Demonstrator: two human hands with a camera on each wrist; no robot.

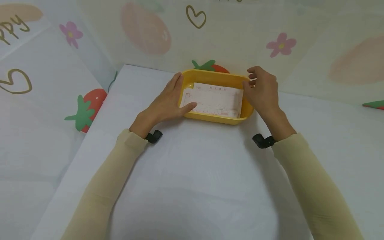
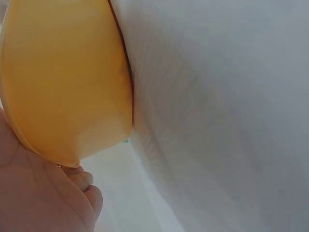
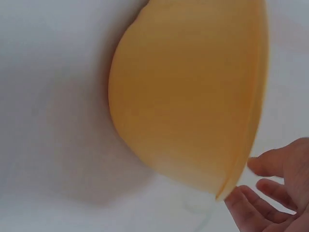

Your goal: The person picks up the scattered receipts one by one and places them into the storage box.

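Observation:
A yellow plastic basket [image 1: 216, 120] stands on the white table against the back wall. White paper slips [image 1: 214, 98] with red print lie overlapping inside it. My left hand [image 1: 166, 100] rests at the basket's left end, fingers extended along the side and thumb reaching over the front rim above the slips. In the left wrist view the palm lies against the rim of the basket [image 2: 67, 82]. At the right end is my right hand [image 1: 262, 91], its fingers loosely bent with gaps between them. The right wrist view shows its fingertips [image 3: 234, 195] right at the rim.
A white cloth covers the table [image 1: 204, 173], which meets a patterned backdrop [image 1: 234, 30] just behind the basket. Another printed sheet rises along the left. A black wrist camera mount [image 1: 154, 136] sits on the left wrist, another mount [image 1: 263, 141] on the right.

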